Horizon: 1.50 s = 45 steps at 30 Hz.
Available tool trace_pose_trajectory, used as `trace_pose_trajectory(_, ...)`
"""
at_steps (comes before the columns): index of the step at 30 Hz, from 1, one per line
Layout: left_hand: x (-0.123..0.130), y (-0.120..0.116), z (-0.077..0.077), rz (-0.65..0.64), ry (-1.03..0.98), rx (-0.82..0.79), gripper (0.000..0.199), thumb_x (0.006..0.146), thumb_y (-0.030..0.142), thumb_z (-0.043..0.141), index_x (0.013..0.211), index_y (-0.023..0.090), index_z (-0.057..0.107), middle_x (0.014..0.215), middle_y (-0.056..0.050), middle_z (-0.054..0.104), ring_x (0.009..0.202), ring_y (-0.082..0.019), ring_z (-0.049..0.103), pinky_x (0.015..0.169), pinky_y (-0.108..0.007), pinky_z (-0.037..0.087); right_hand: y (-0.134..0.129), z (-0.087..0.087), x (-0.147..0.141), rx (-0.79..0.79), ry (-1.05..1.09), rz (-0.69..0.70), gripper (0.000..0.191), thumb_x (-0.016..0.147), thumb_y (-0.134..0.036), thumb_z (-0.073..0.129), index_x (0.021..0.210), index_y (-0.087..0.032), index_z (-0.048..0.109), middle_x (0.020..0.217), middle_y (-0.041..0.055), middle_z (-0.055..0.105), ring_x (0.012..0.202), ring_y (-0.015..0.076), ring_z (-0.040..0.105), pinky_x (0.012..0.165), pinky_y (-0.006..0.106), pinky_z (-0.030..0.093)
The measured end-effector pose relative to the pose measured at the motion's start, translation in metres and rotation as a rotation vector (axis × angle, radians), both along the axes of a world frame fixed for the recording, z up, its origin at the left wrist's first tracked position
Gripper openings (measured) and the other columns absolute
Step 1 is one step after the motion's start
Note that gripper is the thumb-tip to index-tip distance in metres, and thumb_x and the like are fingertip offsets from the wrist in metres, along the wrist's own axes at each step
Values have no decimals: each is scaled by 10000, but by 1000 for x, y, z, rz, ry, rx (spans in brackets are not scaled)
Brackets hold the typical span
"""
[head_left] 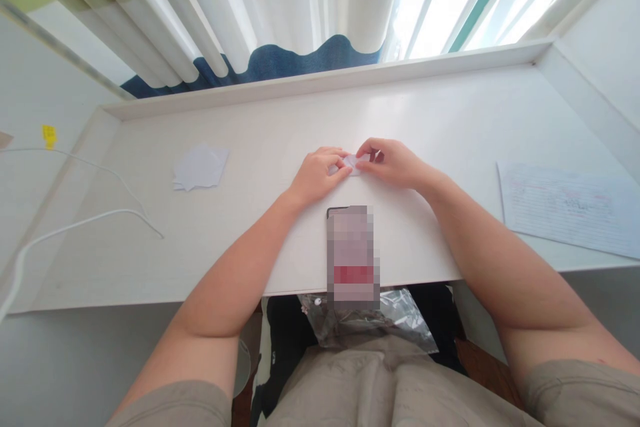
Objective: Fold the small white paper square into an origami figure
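Note:
A small piece of folded white paper lies on the white desk between my two hands. My left hand rests on its left end, thumb and fingers closed over the edge. From the other side, my right hand pinches the right end between thumb and fingers. My fingers cover both ends of the paper, so its full shape is hidden. Just below the hands, toward the desk's front edge, is a phone whose screen is blurred out.
A stack of white paper pieces sits at the left. Lined sheets with writing lie at the right. A white cable crosses the left side. Clear plastic is on my lap. Raised borders edge the desk below the curtain.

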State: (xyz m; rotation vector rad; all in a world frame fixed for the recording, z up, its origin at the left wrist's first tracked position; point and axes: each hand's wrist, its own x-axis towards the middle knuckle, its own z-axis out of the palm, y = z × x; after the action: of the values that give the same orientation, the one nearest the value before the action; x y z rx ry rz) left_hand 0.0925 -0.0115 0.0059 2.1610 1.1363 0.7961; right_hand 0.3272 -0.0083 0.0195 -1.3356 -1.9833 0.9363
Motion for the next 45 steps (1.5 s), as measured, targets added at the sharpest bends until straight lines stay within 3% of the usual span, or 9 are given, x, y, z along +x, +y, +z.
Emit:
trace_pose_trajectory(3, 1, 0, -1, 19, 13, 16, 182, 977, 255, 698, 801, 227, 740, 1300, -90, 822, 1349, -290, 699, 1210, -534, 520, 1, 0, 1, -25, -13, 17, 222, 891, -441, 757, 895, -220, 776, 870, 55, 725, 788, 213, 615, 793, 396, 506)
trace_pose_trajectory(7, 2, 0, -2, 30, 34, 30, 149, 973, 238, 697, 828, 223, 727, 1297, -101, 816, 1344, -291, 698, 1207, -522, 512, 2, 3, 6, 3, -7, 50, 235, 875, -451, 772, 833, -221, 792, 1020, 95, 730, 841, 224, 635, 841, 414, 536)
trace_pose_trajectory(10, 2, -1, -2, 45, 57, 34, 49, 960, 226, 711, 987, 240, 750, 1273, -81, 817, 1297, -288, 713, 1176, -512, 524, 3, 5, 12, 11, -13, 102, 232, 867, -466, 786, 868, -236, 820, 1075, 108, 716, 908, 254, 659, 918, 455, 554)
trace_pose_trajectory(13, 1, 0, -2, 27, 77, 51, 150, 969, 209, 713, 1101, 264, 760, 1253, -58, 818, 1283, -278, 709, 1172, -500, 519, 4, 5, 18, -3, -11, 158, 233, 871, -467, 784, 936, -251, 841, 1119, 107, 713, 948, 265, 670, 964, 479, 559)
trace_pose_trajectory(18, -2, 1, -2, -31, 150, 118, 183, 1028, 212, 690, 1079, 316, 832, 1352, -41, 782, 1338, -270, 649, 1191, -509, 488, 10, -3, 26, 53, -37, 162, 236, 911, -477, 758, 926, -255, 836, 1191, 120, 709, 1077, 308, 647, 1036, 522, 545)
trace_pose_trajectory(22, -3, 1, -3, -47, 168, 148, 222, 1049, 229, 682, 1080, 357, 861, 1362, -35, 768, 1326, -264, 623, 1186, -509, 491, 15, -10, 34, 135, -110, 120, 181, 925, -430, 759, 875, -264, 814, 1240, 118, 686, 1251, 356, 566, 1185, 620, 431)
trace_pose_trajectory(29, -2, 2, -5, -44, 152, 190, 193, 1026, 211, 713, 981, 338, 850, 1314, -29, 773, 1305, -266, 608, 1182, -508, 500, 5, 3, 23, 269, -34, 63, 126, 935, -354, 726, 980, -311, 836, 1294, 90, 670, 1318, 379, 522, 1219, 671, 356)
trace_pose_trajectory(36, -1, 1, -2, 0, 119, 152, 98, 1004, 251, 742, 1087, 267, 790, 1287, -65, 766, 1302, -283, 603, 1198, -509, 487, 5, 2, 13, 81, -77, 180, 125, 890, -404, 802, 868, -286, 836, 1410, 97, 660, 1434, 393, 478, 1272, 675, 319)
trace_pose_trajectory(45, -5, -2, -1, -74, 127, 106, 52, 966, 287, 807, 914, 280, 802, 1406, -51, 728, 1379, -299, 563, 1236, -561, 446, 5, 2, 14, 56, -113, 306, 134, 902, -455, 826, 895, -326, 863, 1506, 65, 634, 1526, 396, 398, 1297, 715, 269)
